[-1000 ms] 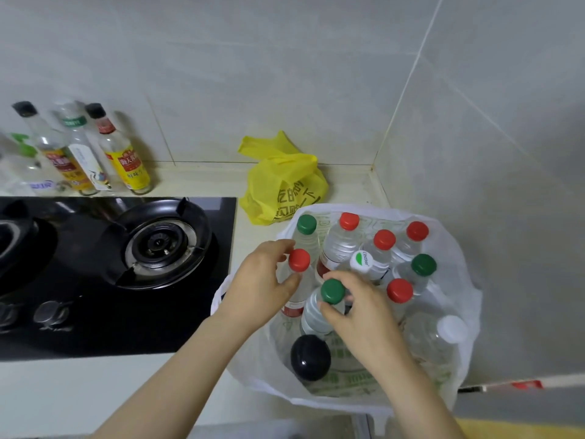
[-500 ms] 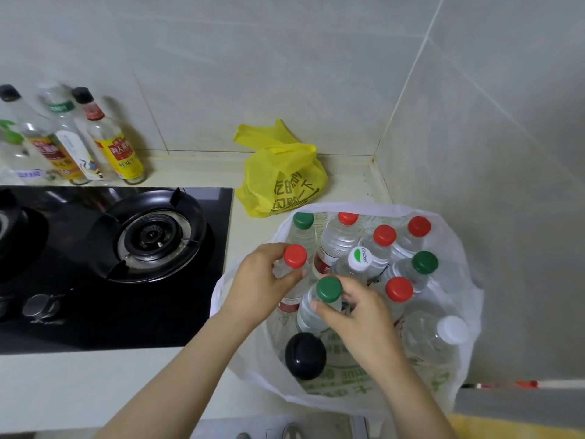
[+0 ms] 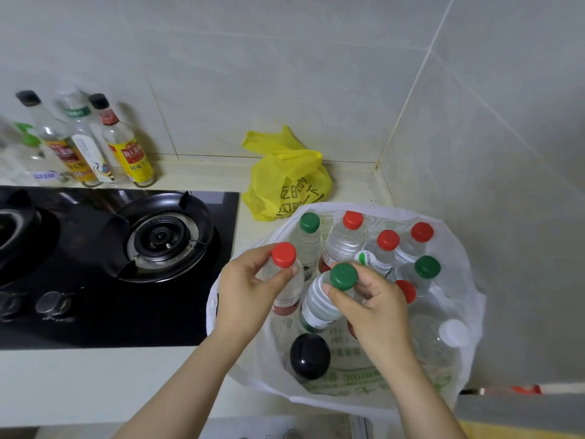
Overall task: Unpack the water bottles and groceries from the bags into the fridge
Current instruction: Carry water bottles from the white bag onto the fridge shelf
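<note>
Water bottles of clear plastic, capped in red, green and white, stand packed upright in a white bag on a kitchen counter as a person takes hold of two of them. The left hand grips a red-capped bottle by the neck at the bag's left edge. Just beside it, toward the bag's middle, the right hand curls fingers and thumb round the neck of a green-capped bottle, which leans a little. Both bottles appear to sit higher than their neighbours, so the step in hand looks like an early pull from a nearly full bag. The next move would call for a straight lift clear of the thin rim, then a carry to the fridge, which is out of view. A round black lid shows at the bag's near side. A knotted yellow bag, presumably the groceries, lies just behind the white bag, and a gas hob lies to its left.
</note>
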{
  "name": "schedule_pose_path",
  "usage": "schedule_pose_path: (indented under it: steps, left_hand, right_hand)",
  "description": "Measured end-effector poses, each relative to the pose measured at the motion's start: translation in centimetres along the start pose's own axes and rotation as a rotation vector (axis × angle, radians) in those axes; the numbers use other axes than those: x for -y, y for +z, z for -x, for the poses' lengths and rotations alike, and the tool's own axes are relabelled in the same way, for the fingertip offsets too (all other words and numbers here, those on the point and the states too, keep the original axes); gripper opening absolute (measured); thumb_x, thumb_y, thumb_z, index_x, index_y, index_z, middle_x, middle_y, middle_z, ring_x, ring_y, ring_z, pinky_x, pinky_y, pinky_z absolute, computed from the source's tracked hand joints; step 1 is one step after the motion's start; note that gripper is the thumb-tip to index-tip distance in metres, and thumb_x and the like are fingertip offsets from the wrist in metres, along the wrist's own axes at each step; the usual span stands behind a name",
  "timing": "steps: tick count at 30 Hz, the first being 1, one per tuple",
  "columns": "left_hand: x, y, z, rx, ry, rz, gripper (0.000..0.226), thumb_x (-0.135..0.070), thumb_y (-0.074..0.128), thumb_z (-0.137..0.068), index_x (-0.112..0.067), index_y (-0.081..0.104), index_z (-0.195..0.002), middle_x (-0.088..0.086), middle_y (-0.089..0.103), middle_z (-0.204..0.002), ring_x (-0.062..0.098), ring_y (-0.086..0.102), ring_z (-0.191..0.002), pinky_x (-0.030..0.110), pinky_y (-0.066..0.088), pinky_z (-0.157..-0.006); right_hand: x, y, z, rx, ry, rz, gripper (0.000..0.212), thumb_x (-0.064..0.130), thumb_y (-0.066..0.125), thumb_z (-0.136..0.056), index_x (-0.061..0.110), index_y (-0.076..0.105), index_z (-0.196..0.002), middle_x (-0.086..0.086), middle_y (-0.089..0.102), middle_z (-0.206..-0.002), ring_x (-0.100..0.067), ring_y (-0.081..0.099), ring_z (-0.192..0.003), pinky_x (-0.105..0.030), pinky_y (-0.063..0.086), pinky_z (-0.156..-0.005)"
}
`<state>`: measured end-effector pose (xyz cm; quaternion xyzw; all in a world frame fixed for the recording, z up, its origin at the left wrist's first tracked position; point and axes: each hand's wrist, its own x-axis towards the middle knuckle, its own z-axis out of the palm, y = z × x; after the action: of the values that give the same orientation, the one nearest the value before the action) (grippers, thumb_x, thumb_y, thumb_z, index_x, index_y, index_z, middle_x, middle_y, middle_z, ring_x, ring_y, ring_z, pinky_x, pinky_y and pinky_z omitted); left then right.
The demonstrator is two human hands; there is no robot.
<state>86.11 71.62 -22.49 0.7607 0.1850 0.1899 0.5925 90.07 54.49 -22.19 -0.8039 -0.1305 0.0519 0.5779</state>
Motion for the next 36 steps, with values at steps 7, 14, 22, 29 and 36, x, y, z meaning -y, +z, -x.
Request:
schedule_pose_path:
  steps: [7,14,22,29,36]
  left_hand:
    - [-4.3,-2.3,0.3,-0.119,0.061,0.162,0.03,-0.008,0.082,-0.068,-0.019,0.075,-0.095,-0.006,0.075,-0.094,0.008,0.069,-0.095,0.033,0.053,-0.091]
    - [-9.2,-4.6,0.8,-0.152,0.165,0.249,0.029,-0.005,0.083,-0.065,-0.01,0.075,-0.093,-0.002,0.076,-0.088,0.013,0.072,-0.087,0.032,0.057,-0.084]
    - [-14.9,-7.7,1.4,-0.188,0.291,0.339,0.027,0.0,0.083,-0.065,-0.016,0.075,-0.085,-0.002,0.076,-0.083,0.008,0.069,-0.076,0.025,0.055,-0.075]
    - [-20.3,-11.3,2.1,-0.248,0.435,0.307,0.024,-0.002,0.081,-0.068,-0.016,0.075,-0.087,-0.006,0.076,-0.081,0.009,0.071,-0.08,0.019,0.055,-0.074]
    - [-25.9,-15.7,2.7,-0.309,0.585,0.299,0.015,-0.004,0.077,-0.072,-0.015,0.076,-0.082,0.004,0.076,-0.082,0.013,0.063,-0.072,0.027,0.055,-0.072]
  right_hand:
    - [4.2,-0.8,-0.5,-0.058,-0.096,-0.123,0.019,0.015,0.075,-0.08,0.027,0.07,-0.094,0.009,0.073,-0.095,-0.009,0.067,-0.094,-0.029,0.052,-0.085]
    - [10.1,-1.6,-0.7,-0.106,-0.271,-0.213,0.019,0.012,0.072,-0.082,0.027,0.07,-0.094,0.014,0.073,-0.091,-0.006,0.068,-0.09,-0.016,0.049,-0.079]
    - [16.2,-1.3,-0.6,-0.088,-0.442,-0.353,0.012,0.015,0.07,-0.081,0.017,0.07,-0.093,0.006,0.074,-0.091,-0.006,0.066,-0.087,-0.018,0.051,-0.078]
    - [22.9,-0.5,-0.6,-0.069,-0.608,-0.368,0.015,0.028,0.068,-0.081,0.02,0.069,-0.094,0.01,0.073,-0.091,-0.003,0.066,-0.086,-0.014,0.048,-0.076]
    - [29.7,0.5,-0.8,-0.038,-0.782,-0.394,0.011,0.031,0.066,-0.086,0.022,0.067,-0.093,0.003,0.072,-0.089,-0.008,0.066,-0.085,-0.016,0.048,-0.075]
